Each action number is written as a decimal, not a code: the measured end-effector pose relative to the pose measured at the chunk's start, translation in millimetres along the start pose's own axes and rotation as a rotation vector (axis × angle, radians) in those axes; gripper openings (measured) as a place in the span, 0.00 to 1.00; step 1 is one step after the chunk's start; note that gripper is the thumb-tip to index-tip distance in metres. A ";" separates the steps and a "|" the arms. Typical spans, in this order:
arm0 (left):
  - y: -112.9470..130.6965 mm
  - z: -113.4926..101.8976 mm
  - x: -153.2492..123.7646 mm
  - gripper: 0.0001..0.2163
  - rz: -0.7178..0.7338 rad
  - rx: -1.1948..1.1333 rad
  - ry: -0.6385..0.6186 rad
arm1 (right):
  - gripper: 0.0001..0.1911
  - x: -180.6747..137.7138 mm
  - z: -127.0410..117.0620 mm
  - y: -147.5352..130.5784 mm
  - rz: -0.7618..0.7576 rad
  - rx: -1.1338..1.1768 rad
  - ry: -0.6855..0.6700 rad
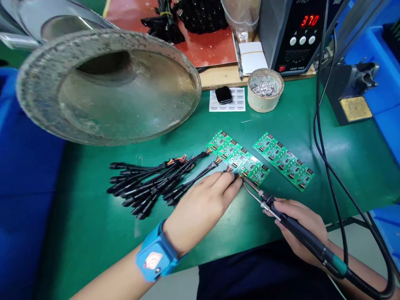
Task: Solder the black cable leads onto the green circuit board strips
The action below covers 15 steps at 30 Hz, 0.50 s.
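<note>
My left hand [203,204], with a blue wrist strap [156,256], pinches a thin wired cable end against the near edge of a green circuit board panel [240,158]. Gripped like a pen in my right hand [301,227], a black soldering iron [300,233] has its tip touching the same board edge by my left fingertips. A second green board panel [284,160] lies to the right. Several black cables with coloured wire ends [150,183] lie to the left; some are joined to the first panel.
A large grey fume-extractor hood [106,83] hangs over the left of the green mat [343,158]. At the back stand a soldering station reading 370 [296,33], a pot of metal wool [265,89], a small black device on a label sheet [223,95] and an iron stand [353,96].
</note>
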State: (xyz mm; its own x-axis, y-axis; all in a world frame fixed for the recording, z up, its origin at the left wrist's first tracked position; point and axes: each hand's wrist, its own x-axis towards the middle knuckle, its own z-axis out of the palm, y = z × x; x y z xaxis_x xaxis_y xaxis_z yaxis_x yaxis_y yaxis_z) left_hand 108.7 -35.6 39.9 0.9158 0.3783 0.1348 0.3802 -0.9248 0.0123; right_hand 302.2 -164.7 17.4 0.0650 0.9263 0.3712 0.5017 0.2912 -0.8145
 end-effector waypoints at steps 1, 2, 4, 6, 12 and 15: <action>0.3 0.2 0.0 0.18 0.000 0.002 0.003 | 0.15 0.3 -0.2 -0.3 0.005 0.005 -0.006; 0.6 0.4 0.0 0.18 -0.002 0.004 0.007 | 0.15 0.6 -0.5 -0.6 0.011 0.008 -0.014; 1.0 0.8 -0.1 0.18 -0.008 0.004 0.008 | 0.14 0.3 -2.0 -1.6 0.029 0.013 -0.023; 1.1 1.2 -0.4 0.18 -0.017 -0.002 0.003 | 0.16 -0.5 -3.9 -3.3 0.063 0.039 0.001; 0.6 4.3 -4.4 0.18 -0.073 -0.056 -0.012 | 0.16 6.3 0.5 -9.6 0.250 0.197 0.152; 2.0 9.0 -7.5 0.16 -0.149 -0.168 -0.024 | 0.17 14.6 11.4 -8.7 0.349 0.272 0.169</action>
State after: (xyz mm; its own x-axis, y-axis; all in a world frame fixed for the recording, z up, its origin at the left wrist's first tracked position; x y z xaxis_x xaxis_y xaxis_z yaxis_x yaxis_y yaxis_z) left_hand 103.7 -39.9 30.0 0.8545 0.5105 0.0954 0.4867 -0.8513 0.1958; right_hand 289.0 -151.0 24.9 0.3404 0.9346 0.1033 0.1818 0.0424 -0.9824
